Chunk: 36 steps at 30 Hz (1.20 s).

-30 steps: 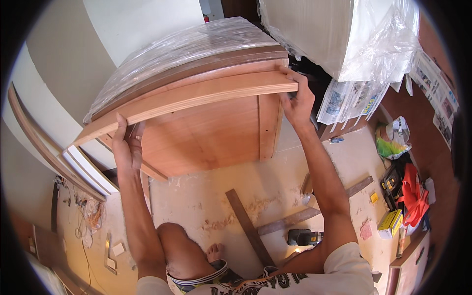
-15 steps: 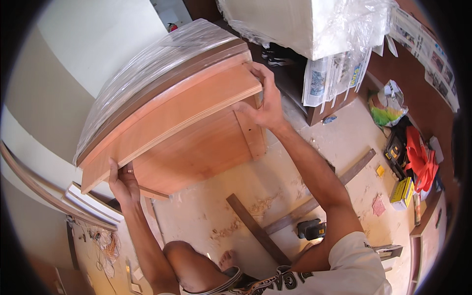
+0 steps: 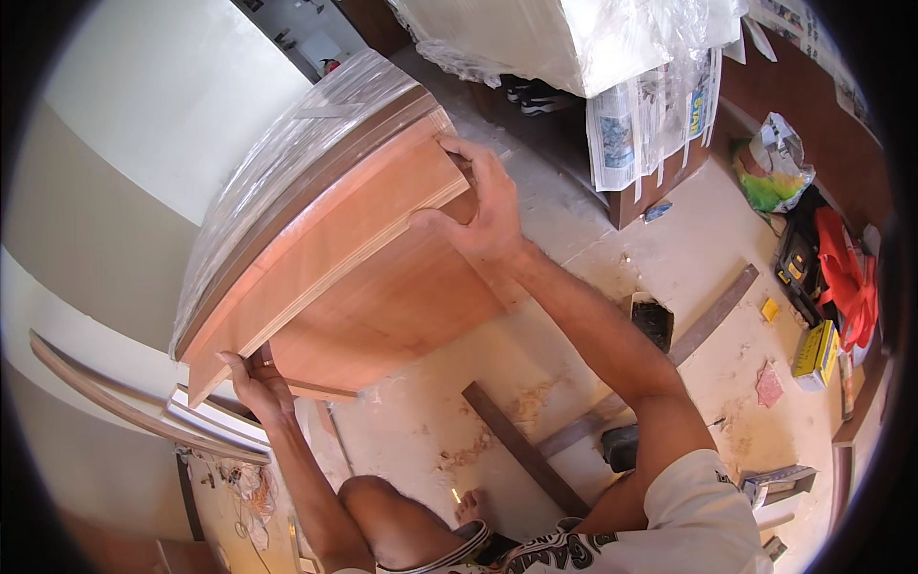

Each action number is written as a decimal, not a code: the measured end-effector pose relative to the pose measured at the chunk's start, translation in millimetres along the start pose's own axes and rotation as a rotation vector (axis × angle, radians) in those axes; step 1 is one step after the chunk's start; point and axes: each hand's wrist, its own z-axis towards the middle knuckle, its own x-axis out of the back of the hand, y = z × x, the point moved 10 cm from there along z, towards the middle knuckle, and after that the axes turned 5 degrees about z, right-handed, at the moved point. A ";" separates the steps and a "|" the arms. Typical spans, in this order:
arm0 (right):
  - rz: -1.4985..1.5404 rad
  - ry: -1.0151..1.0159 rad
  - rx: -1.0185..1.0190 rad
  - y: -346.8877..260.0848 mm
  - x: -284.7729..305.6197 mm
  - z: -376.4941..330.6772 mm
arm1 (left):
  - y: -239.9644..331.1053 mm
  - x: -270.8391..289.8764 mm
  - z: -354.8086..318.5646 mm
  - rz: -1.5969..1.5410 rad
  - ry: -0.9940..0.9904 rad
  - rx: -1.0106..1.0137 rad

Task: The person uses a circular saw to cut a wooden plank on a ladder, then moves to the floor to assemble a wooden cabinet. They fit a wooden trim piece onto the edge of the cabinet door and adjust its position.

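Observation:
A light-brown plywood board [image 3: 335, 260] lies along the front edge of a wooden cabinet [image 3: 402, 316], whose outer side is covered in clear plastic wrap. My left hand [image 3: 263, 387] is closed on the board's near left end, thumb on top and fingers underneath. At the far right end, my right hand [image 3: 483, 206] grips it, fingers over the end and thumb along the front edge. The cabinet's panel shows below the board. Whether the board is fastened to the cabinet, I cannot tell.
Dark wood strips [image 3: 521, 445] lie on the dusty floor among shavings, near a black tool [image 3: 622, 448]. To the right are a red bag [image 3: 848, 277], a yellow box [image 3: 815, 356] and a plastic bag [image 3: 773, 167]. A plastic-and-newspaper-wrapped unit [image 3: 650, 124] stands behind. Tangled wires [image 3: 251, 497] lie lower left.
The view has shifted, so the cabinet's right end sits further left and the floor items further right. Both hands keep their hold on the board's ends.

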 end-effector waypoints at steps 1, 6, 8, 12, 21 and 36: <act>0.043 0.011 -0.030 3.5 1.1 -0.6 | -1.5 -1.3 0.3 0.003 -0.006 -0.007; 0.104 -0.086 -0.115 10.8 -7.5 -3.3 | -1.1 0.9 -3.5 0.056 0.033 -0.024; 0.040 -0.097 -0.049 5.5 -8.2 -0.5 | -2.4 1.6 -1.9 0.065 0.023 -0.061; -0.003 -0.078 0.062 -3.9 -8.1 5.6 | -11.8 13.9 4.0 0.092 0.064 -0.089; 0.099 -0.086 0.053 15.0 -16.8 -6.4 | -28.8 28.2 8.4 0.050 0.099 -0.065; 0.140 -0.072 0.077 25.0 -19.7 -9.3 | -25.6 23.7 9.9 0.025 0.122 -0.059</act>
